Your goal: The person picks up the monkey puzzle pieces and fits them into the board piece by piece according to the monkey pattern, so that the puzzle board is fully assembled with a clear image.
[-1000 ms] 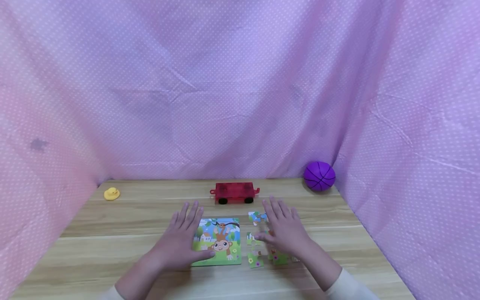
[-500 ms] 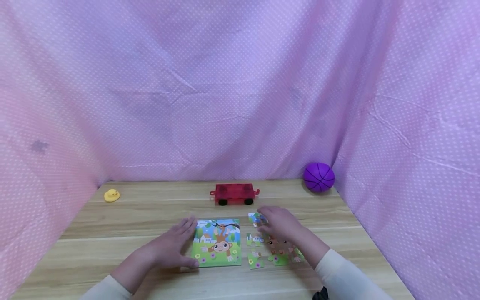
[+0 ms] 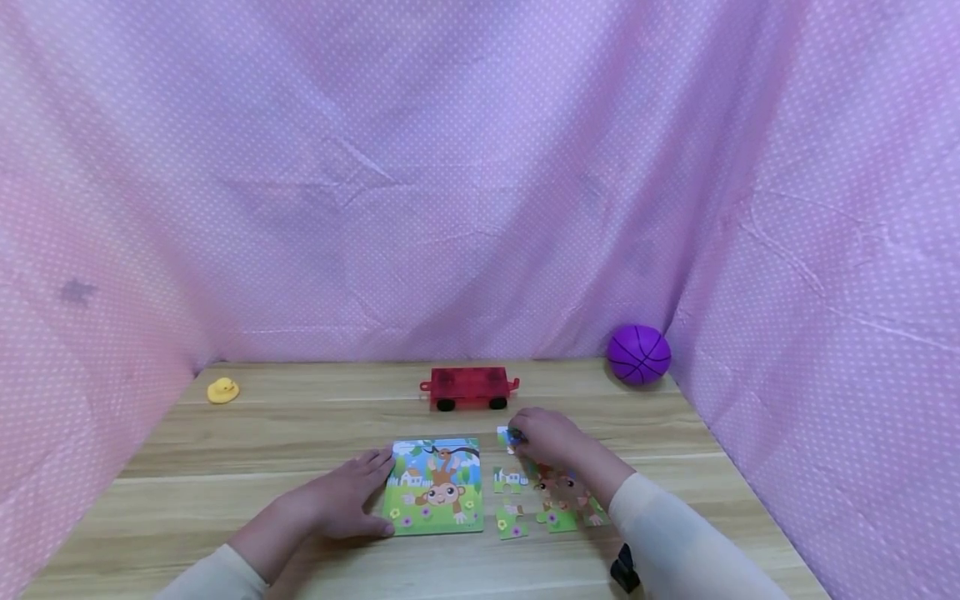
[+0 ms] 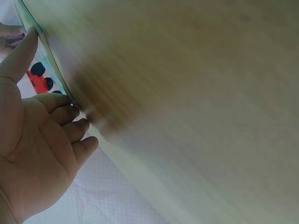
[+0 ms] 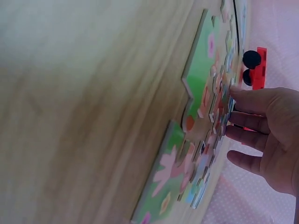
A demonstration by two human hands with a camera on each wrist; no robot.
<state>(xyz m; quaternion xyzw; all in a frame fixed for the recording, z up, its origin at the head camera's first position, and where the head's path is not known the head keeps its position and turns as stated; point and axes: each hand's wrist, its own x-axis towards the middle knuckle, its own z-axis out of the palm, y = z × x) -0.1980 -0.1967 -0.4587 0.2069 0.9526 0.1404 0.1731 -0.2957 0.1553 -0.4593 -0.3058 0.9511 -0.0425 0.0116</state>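
Note:
My left hand [image 3: 341, 496] rests against the left edge of a square monkey picture puzzle board [image 3: 442, 492], thumb at the near corner and fingers farther up that edge. The left wrist view shows the thumb [image 4: 21, 58] and fingertips touching the board's rim. To the board's right lie loose jigsaw pieces in rough rows, among them a house piece [image 3: 508, 478] and a flower piece [image 3: 512, 523]. My right hand [image 3: 551, 437] pinches a blue puzzle piece [image 3: 516, 435] in the far row, mostly hidden by the fingers. Its palm covers neighbouring pieces.
Behind the board stands a red toy wagon [image 3: 469, 385] with black wheels. A purple ball [image 3: 639, 355] sits at the far right corner and a yellow rubber duck [image 3: 222, 390] at the far left. Pink dotted cloth [image 3: 465, 208] surrounds the wooden table [image 3: 315, 425].
Both hands came down from being spread over the board and pieces. The left settled at the board's left edge; the right moved to the far-row pieces and its fingers drew together.

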